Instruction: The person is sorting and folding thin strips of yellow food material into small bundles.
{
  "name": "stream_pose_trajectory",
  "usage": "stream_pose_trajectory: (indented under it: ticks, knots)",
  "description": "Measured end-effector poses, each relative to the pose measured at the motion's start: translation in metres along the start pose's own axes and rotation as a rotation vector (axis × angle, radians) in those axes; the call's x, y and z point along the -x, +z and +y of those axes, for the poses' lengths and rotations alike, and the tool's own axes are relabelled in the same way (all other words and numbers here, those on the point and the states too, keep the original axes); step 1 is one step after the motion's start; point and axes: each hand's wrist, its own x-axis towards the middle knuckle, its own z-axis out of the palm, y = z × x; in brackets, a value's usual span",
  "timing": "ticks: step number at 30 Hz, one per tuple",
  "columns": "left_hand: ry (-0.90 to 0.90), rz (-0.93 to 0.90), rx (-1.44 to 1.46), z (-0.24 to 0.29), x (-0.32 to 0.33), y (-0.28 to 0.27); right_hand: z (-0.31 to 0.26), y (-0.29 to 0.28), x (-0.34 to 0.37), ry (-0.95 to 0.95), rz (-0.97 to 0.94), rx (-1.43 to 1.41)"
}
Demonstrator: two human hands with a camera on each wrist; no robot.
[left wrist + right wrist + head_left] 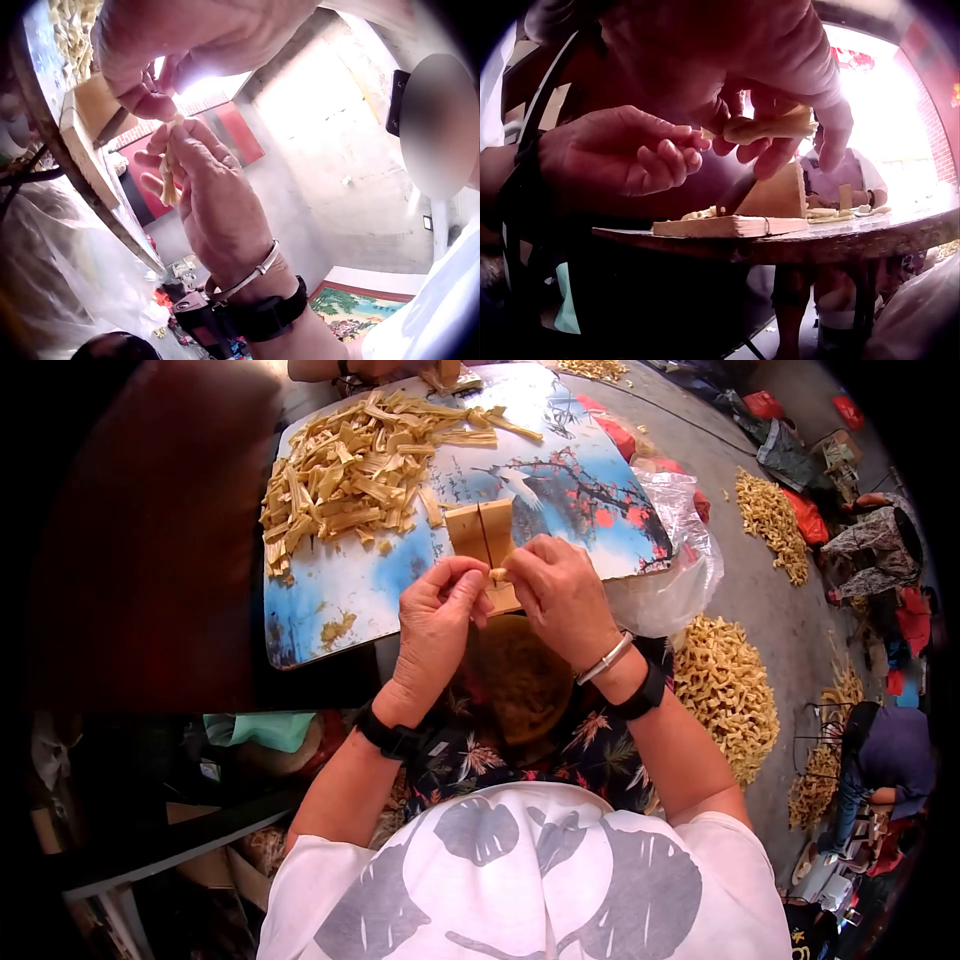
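Note:
Both hands meet over the near edge of the table. My right hand grips a pale yellow dried strip, which lies along its fingers in the right wrist view. My left hand pinches the strip's small end between thumb and forefinger, fingertips close to those of the right. Just beyond them stands a wooden cutting block, its upright boards parted by a dark slit; a dark blade slants over its base in the right wrist view. Below the hands, between the knees, sits a basin with more pieces inside.
A heap of flat yellow strips covers the table's far left. Clear plastic hangs at its right edge. Piles of small knotted pieces lie on the floor to the right. Another person's arm shows across the table.

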Motion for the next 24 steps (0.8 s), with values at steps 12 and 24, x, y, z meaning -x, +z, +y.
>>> stream_pose_trajectory:
  ticks: [12, 24]
  knots:
    - [0.131, 0.064, -0.258, -0.022, -0.041, -0.006, 0.028, 0.017, -0.031, -0.030, -0.142, 0.073]
    - [0.037, 0.071, -0.181, -0.021, -0.054, 0.001, 0.047, 0.035, -0.032, -0.030, -0.166, -0.111]
